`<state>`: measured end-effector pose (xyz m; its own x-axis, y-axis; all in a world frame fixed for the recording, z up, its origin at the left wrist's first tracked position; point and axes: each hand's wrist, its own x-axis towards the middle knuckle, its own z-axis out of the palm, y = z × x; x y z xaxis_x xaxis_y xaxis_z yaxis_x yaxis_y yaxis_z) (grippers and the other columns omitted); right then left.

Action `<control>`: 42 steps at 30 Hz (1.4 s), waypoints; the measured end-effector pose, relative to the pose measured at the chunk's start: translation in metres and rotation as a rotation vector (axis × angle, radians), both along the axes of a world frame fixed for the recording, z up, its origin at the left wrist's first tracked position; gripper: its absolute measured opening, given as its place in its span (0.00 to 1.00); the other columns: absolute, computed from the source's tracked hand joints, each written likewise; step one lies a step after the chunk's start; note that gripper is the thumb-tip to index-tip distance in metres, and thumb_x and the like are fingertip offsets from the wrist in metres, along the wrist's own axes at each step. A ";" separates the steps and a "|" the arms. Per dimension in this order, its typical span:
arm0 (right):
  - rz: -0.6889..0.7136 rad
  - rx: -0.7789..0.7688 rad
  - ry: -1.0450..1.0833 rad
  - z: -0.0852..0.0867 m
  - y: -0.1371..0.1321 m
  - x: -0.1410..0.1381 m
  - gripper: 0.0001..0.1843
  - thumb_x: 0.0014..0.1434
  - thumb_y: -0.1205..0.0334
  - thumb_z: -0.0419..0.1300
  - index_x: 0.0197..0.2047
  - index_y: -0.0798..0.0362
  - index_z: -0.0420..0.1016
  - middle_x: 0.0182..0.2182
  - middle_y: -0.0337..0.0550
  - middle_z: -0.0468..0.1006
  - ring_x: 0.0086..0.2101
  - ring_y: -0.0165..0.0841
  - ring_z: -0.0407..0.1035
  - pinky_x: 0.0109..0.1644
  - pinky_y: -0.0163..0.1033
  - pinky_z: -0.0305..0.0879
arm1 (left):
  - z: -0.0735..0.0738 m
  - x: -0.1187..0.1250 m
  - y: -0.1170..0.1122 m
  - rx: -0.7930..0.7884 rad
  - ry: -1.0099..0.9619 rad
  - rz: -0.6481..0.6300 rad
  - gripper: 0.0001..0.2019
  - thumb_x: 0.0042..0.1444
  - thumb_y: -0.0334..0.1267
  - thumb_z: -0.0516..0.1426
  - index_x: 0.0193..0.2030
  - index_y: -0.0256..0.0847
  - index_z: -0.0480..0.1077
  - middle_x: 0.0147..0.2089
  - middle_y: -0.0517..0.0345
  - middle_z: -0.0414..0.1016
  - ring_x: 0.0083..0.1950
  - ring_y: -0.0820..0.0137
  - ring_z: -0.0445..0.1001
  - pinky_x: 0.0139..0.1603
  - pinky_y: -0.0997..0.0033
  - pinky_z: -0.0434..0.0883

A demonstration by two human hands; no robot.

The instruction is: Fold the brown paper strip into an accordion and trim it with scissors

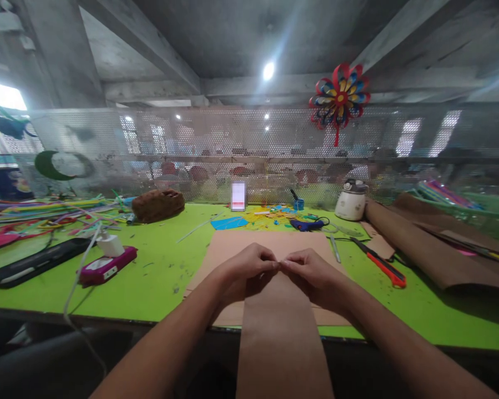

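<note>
My left hand (258,265) and my right hand (310,270) meet in front of me, thumbs and fingertips pinching the far end of a long strip of brown paper (280,332). The strip runs from my fingertips toward me and drops past the table's front edge. Beneath it, a wide sheet of tan cardboard (227,249) lies flat on the green table. Both hands are closed, with fingertips almost touching each other. My fingers partly hide the pinched end of the strip.
A red-orange utility knife (385,269) and a roll of brown paper (403,244) lie at right, near a white bottle (351,200). A blue glue gun (307,224) sits behind the cardboard. At left are a purple power strip (108,267), a black case (37,261) and a brown pouch (158,205).
</note>
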<state>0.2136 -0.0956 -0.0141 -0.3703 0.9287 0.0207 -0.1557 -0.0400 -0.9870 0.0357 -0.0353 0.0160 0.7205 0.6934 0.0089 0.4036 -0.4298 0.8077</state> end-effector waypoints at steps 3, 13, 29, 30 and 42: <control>0.003 -0.016 0.007 0.002 0.000 0.001 0.14 0.49 0.54 0.65 0.28 0.58 0.71 0.17 0.33 0.62 0.18 0.22 0.52 0.21 0.31 0.46 | -0.002 -0.002 0.003 0.033 0.001 -0.032 0.11 0.48 0.41 0.55 0.27 0.32 0.70 0.22 0.62 0.63 0.24 0.76 0.59 0.25 0.77 0.55; 0.042 0.011 0.005 0.002 0.003 0.002 0.14 0.50 0.56 0.64 0.24 0.58 0.68 0.16 0.32 0.61 0.18 0.22 0.51 0.21 0.32 0.44 | -0.006 -0.003 0.010 0.112 0.057 -0.050 0.12 0.48 0.42 0.55 0.27 0.33 0.71 0.22 0.62 0.63 0.25 0.76 0.58 0.26 0.76 0.55; 0.067 0.036 -0.063 0.003 -0.001 0.002 0.16 0.50 0.56 0.64 0.22 0.56 0.63 0.16 0.29 0.52 0.19 0.22 0.44 0.22 0.32 0.40 | -0.003 -0.004 -0.003 -0.089 -0.022 0.016 0.13 0.45 0.44 0.58 0.26 0.34 0.68 0.19 0.63 0.63 0.21 0.77 0.59 0.22 0.77 0.55; 0.059 0.050 -0.081 0.003 0.000 0.001 0.16 0.49 0.56 0.64 0.22 0.56 0.63 0.16 0.29 0.52 0.19 0.22 0.44 0.22 0.32 0.40 | -0.005 -0.004 -0.002 -0.105 -0.038 0.015 0.14 0.45 0.45 0.59 0.26 0.34 0.68 0.19 0.63 0.62 0.21 0.77 0.59 0.22 0.77 0.55; 0.006 0.095 -0.189 -0.001 0.001 0.007 0.14 0.50 0.54 0.63 0.26 0.57 0.68 0.18 0.32 0.58 0.19 0.23 0.49 0.22 0.32 0.44 | -0.002 -0.012 0.005 -0.119 0.038 -0.068 0.16 0.46 0.48 0.59 0.30 0.34 0.71 0.22 0.61 0.64 0.24 0.76 0.61 0.25 0.75 0.57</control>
